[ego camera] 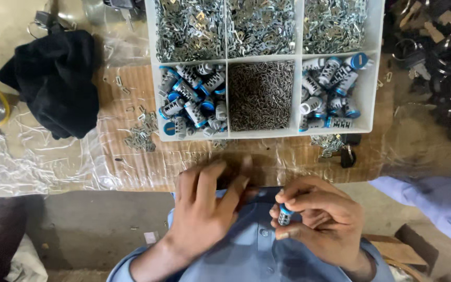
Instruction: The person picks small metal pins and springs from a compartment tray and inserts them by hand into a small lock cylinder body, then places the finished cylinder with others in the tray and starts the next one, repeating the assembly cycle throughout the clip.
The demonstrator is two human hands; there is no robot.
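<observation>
Lock cylinder, small, silver, blue-capped, pinched upright in right hand.

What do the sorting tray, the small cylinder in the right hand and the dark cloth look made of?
Sorting tray: likely plastic, with smooth white matte walls. Cylinder in the right hand: seemingly bright metal with grooved sides and a blue, probably plastic cap. Dark cloth: soft black fabric, folded and creased.

Grey concrete floor; plastic-covered cardboard worktop; daylight.
</observation>
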